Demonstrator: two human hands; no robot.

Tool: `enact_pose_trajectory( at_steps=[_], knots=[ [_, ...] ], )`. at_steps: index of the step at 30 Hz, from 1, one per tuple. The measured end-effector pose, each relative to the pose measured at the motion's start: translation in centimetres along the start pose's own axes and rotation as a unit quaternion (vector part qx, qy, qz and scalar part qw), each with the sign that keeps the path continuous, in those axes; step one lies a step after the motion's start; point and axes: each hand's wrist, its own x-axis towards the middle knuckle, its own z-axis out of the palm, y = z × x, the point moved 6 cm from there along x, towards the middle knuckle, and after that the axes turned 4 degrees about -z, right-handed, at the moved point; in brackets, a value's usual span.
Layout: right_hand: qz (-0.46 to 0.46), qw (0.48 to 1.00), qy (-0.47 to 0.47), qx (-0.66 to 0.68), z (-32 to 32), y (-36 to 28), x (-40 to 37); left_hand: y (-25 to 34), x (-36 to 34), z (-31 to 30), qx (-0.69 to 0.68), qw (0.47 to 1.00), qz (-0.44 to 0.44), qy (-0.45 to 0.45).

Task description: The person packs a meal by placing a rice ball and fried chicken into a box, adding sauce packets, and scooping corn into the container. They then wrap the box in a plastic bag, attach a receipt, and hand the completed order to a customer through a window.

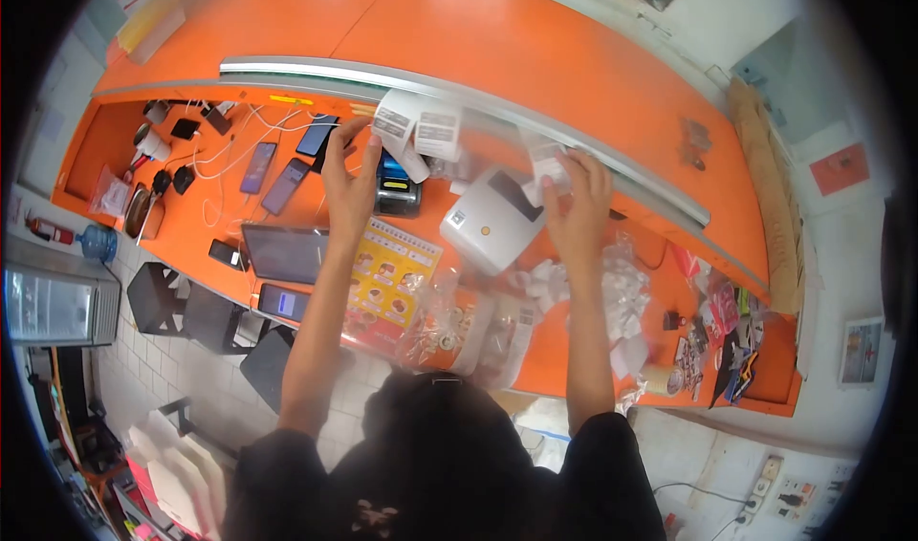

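Both my hands are raised over the orange desk, one on each side of a white label printer (492, 219). My left hand (351, 170) is at the left edge of a printed white label strip (394, 120), its thumb and fingers closed on it. More printed labels (437, 134) hang just to the right. My right hand (579, 197) pinches a small white label (549, 163) behind the printer's right side. A black and blue device (398, 185) stands between my left hand and the printer.
Several phones (285, 186), a dark tablet (284, 252) and white cables lie at the left. A yellow menu sheet (387, 273) and clear plastic packets (505, 342) lie near the front edge. Crumpled white paper (623, 297) is at the right, below a metal-edged shelf (574, 138).
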Motion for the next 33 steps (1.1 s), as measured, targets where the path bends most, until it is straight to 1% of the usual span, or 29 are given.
enact_pose_trajectory(
  at_steps=[2, 4, 5, 7, 10, 14, 18, 20, 21, 22, 23, 24, 25, 26, 28, 29, 31, 32, 33],
  knots=[
    [0.008, 1.0, 0.003, -0.001, 0.1, 0.1, 0.0, 0.2, -0.7, 0.7, 0.007, 1.0, 0.01, -0.007],
    [0.014, 1.0, 0.0, -0.003, 0.2, 0.0, -0.1, 0.5, -1.2, 0.5, 0.048, 0.998, 0.036, 0.025],
    [0.013, 1.0, 0.0, -0.001, 0.2, 0.1, -0.1, 0.3, -1.1, 0.5, 0.051, 0.998, 0.036, 0.026],
    [0.011, 1.0, 0.006, 0.009, 0.3, 0.2, -0.2, -0.6, -0.4, 0.5, 0.03, 0.999, 0.006, 0.01],
    [0.008, 1.0, 0.009, 0.011, 0.2, -0.1, -0.2, -1.0, 0.4, 0.4, 0.008, 1.0, -0.01, 0.004],
    [0.009, 1.0, 0.016, 0.003, 0.2, -0.2, -0.2, -1.0, 0.7, 0.3, 0.018, 1.0, -0.018, -0.01],
    [0.019, 1.0, 0.01, 0.005, 0.3, -0.1, -0.3, -1.3, -0.8, 0.4, 0.012, 0.999, -0.027, -0.018],
    [0.021, 1.0, 0.012, 0.0, 0.5, 0.4, 0.1, -0.9, -2.4, -0.5, -0.002, 0.999, -0.002, 0.051],
    [0.0, 1.0, 0.003, 0.0, 0.3, 0.3, 0.5, -1.1, -3.7, -0.9, -0.005, 0.995, -0.015, 0.099],
    [-0.011, 1.0, -0.015, 0.002, -0.2, 0.0, -0.3, -1.0, -5.9, -0.8, 0.003, 0.996, -0.031, 0.079],
    [0.016, 0.999, -0.029, -0.001, -0.7, -0.2, -1.5, -0.9, -8.4, -0.9, -0.022, 0.995, -0.057, 0.073],
    [0.041, 0.997, 0.017, 0.066, -1.6, -0.1, -1.8, -0.7, -10.0, -1.1, -0.051, 0.993, -0.074, 0.073],
    [0.06, 0.987, 0.068, 0.13, -2.4, 0.3, -2.4, -1.3, -12.3, -1.0, -0.039, 0.995, -0.087, 0.029],
    [0.07, 0.987, 0.067, 0.125, -2.7, 0.8, -3.8, -2.2, -15.3, -1.1, -0.027, 0.995, -0.1, -0.009],
    [0.155, 0.969, 0.12, 0.153, -4.1, 2.1, -8.4, -3.7, -20.0, -1.3, 0.002, 0.991, -0.122, -0.047],
    [0.205, 0.964, 0.106, 0.129, -4.7, 2.0, -10.5, -4.2, -21.6, -1.4, 0.004, 0.991, -0.124, -0.051],
    [0.358, 0.904, 0.039, 0.231, -2.1, 4.6, -18.5, -6.6, -25.0, -0.1, 0.056, 0.949, -0.246, -0.19],
    [0.382, 0.884, 0.01, 0.268, -0.9, 4.8, -21.5, -7.1, -26.0, 0.1, 0.061, 0.948, -0.248, -0.189],
    [0.404, 0.862, -0.021, 0.306, 0.1, 4.7, -24.4, -7.9, -27.6, 0.4, 0.08, 0.934, -0.283, -0.203]
  ],
)
